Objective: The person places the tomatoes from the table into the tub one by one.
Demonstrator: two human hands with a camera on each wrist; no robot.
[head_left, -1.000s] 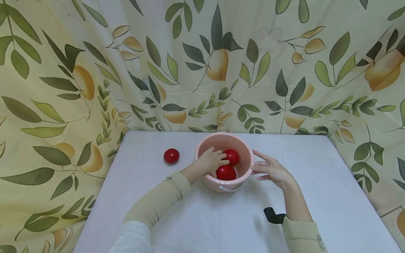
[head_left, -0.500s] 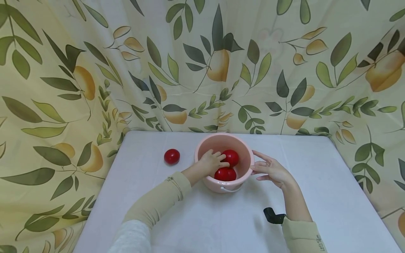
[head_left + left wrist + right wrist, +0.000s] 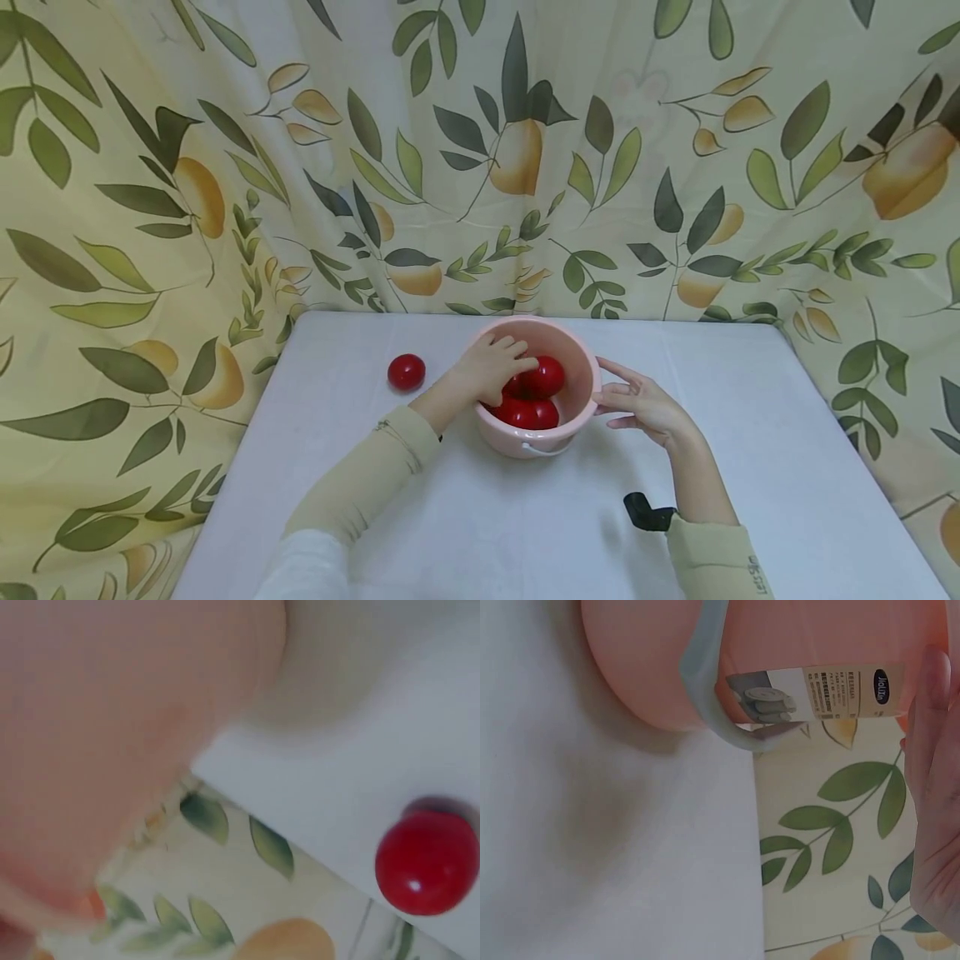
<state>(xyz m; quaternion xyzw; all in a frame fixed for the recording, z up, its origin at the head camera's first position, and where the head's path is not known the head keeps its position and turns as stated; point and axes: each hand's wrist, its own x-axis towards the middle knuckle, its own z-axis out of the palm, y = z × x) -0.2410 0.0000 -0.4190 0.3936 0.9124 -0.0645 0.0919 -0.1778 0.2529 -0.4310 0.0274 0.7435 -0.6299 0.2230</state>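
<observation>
A pink bucket (image 3: 504,437) with a pale handle (image 3: 546,451) stands on the table, holding several glossy red balls (image 3: 543,377). My left hand (image 3: 491,367) is over its left part, fingers spread above the balls; its palm side is hidden. In the left wrist view that hand (image 3: 127,727) is a blur, with a small red patch by the fingers. One more red ball (image 3: 407,372) lies on the table left of the bucket. Fingertips of my right hand (image 3: 648,408) touch the bucket's right side near the rim, fingers mostly straight; the right wrist view shows its thumb (image 3: 933,686) against the bucket.
A white cloth covers the table (image 3: 600,533). Behind it hangs a leaf-and-fruit patterned curtain (image 3: 465,250), close to the table's back edge. A black strap piece (image 3: 648,512) juts from the right wrist. A printed label (image 3: 832,694) is on the bucket's side.
My left hand has risen and drawn back slightly to the left in the bucket, so more red balls show beneath it. The right hand and the bucket have stayed put.
</observation>
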